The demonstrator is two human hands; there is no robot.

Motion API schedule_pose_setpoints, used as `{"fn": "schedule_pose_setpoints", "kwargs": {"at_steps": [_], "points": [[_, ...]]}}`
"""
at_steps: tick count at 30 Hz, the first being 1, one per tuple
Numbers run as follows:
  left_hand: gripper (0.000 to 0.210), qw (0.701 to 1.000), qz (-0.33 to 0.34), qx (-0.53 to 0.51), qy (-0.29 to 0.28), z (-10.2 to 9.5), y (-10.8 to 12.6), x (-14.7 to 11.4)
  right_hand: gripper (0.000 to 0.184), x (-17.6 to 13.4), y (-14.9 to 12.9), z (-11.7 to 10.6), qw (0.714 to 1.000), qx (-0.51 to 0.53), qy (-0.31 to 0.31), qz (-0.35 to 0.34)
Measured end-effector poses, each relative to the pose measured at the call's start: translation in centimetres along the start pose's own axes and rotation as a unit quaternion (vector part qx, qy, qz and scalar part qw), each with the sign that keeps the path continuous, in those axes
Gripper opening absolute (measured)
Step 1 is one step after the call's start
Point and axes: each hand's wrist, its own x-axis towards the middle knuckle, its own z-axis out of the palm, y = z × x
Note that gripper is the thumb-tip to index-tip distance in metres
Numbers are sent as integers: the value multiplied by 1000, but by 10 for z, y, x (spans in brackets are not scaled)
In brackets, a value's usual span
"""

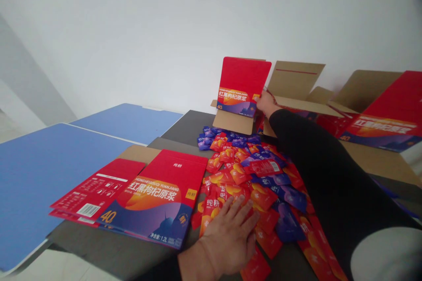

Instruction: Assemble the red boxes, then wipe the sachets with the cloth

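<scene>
My left hand (229,230) lies palm down on a heap of small sachets, its fingers stretched out and apart. Some sachets are red and orange (231,173), others purple (290,224). Farther off, my right hand (267,103) has its fingers closed on the right edge of a red and blue carton (242,77). That carton stands behind the heap, a little tilted, with a brown cardboard flap (233,122) folded out at its bottom. The inside of my right hand is partly hidden.
Flattened printed cartons (158,202) are stacked left of the heap on the dark table (180,134). A blue tabletop (66,158) adjoins at left. Opened brown boxes (296,83) and another red carton (389,114) stand at the right. A pale wall (132,30) rises behind.
</scene>
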Motion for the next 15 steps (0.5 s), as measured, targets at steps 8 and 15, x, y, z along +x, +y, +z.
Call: {"fn": "schedule_pose_setpoints", "kwargs": {"at_steps": [8,15], "points": [[53,1000,-1,3,2,0,0,-1,41,-15,-3,-4,995,-26,93,29],[52,1000,5,18,10,0,0,0,23,-35,14,5,999,-24,2,-41]]}}
